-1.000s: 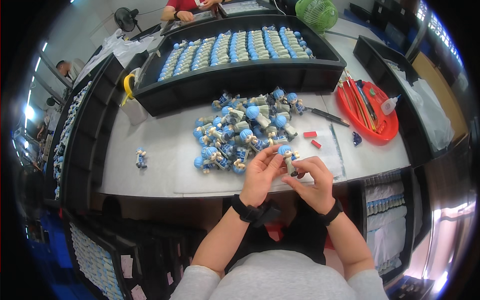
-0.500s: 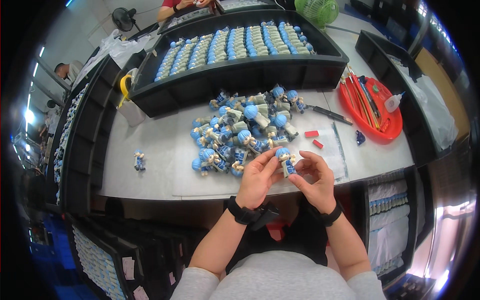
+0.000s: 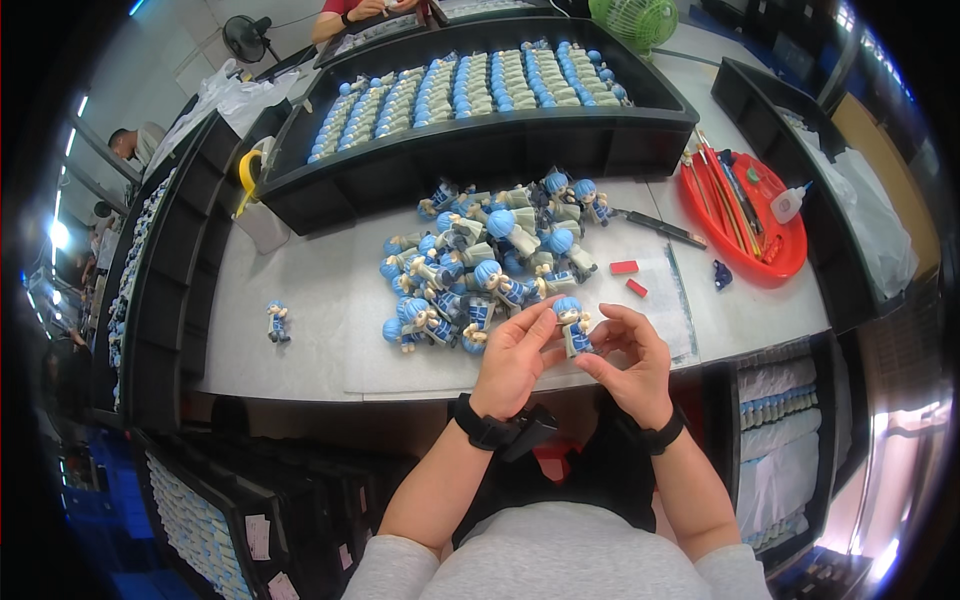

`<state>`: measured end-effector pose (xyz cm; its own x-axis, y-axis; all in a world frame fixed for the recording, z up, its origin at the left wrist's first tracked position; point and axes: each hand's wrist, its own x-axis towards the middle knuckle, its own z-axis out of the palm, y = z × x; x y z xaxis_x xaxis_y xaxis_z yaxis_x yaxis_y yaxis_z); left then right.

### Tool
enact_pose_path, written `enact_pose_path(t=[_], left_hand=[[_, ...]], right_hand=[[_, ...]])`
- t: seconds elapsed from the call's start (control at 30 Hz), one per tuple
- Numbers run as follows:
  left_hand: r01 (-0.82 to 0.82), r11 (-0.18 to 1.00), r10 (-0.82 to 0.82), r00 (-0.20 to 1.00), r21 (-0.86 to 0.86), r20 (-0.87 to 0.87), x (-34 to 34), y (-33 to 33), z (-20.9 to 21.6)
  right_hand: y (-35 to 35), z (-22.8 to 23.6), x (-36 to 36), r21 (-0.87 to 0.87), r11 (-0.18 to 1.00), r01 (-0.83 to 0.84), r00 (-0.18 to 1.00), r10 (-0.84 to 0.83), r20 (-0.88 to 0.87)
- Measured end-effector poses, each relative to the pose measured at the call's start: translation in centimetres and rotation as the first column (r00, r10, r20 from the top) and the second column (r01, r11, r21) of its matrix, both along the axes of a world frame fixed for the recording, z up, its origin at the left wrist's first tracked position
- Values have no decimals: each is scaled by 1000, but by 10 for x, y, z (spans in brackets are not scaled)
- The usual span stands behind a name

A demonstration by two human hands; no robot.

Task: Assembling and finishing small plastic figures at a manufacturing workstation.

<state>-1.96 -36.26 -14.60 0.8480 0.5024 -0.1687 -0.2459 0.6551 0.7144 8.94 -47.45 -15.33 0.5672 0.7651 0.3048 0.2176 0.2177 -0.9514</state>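
Observation:
A small figurine (image 3: 574, 328) with blue hair and a blue-and-white outfit stands upright between my hands, just above the table's front edge. My left hand (image 3: 512, 362) pinches its left side between thumb and fingers. On the other side, my right hand (image 3: 634, 366) curls around it, with thumb and fingertips at its lower body. Beyond my hands lies a loose heap of similar blue-haired figurines (image 3: 508, 290). One more figurine (image 3: 277, 321) lies alone on the left of the table.
A black crate (image 3: 480, 135) with rows of figurines stands at the back. To the right are a red tray (image 3: 790, 250) with brushes and a bottle, a black-handled tool (image 3: 665, 229) and small red blocks (image 3: 624, 267). A grey tape dispenser (image 3: 263, 229) stands left.

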Motion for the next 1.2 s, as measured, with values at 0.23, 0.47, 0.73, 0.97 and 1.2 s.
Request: enact_pose_path(t=[0.23, 0.47, 0.73, 0.97, 1.2], left_hand=[[-12, 995, 14, 1000, 100, -14, 0, 0, -5], [17, 999, -18, 1000, 43, 12, 0, 1, -5], [30, 998, -32, 999, 61, 20, -1, 0, -3], [13, 998, -13, 1000, 69, -2, -1, 0, -5], [-3, 994, 4, 1000, 111, -13, 1, -1, -5]], right_hand=[[0, -2, 1, -13, 1000, 1, 998, 0, 62], [0, -2, 1, -8, 1000, 1, 996, -1, 93], [-1, -2, 1, 12, 1000, -3, 997, 2, 81], [0, 0, 0, 8, 1000, 8, 998, -9, 62], [-3, 5, 2, 48, 997, 68, 988, -60, -142]])
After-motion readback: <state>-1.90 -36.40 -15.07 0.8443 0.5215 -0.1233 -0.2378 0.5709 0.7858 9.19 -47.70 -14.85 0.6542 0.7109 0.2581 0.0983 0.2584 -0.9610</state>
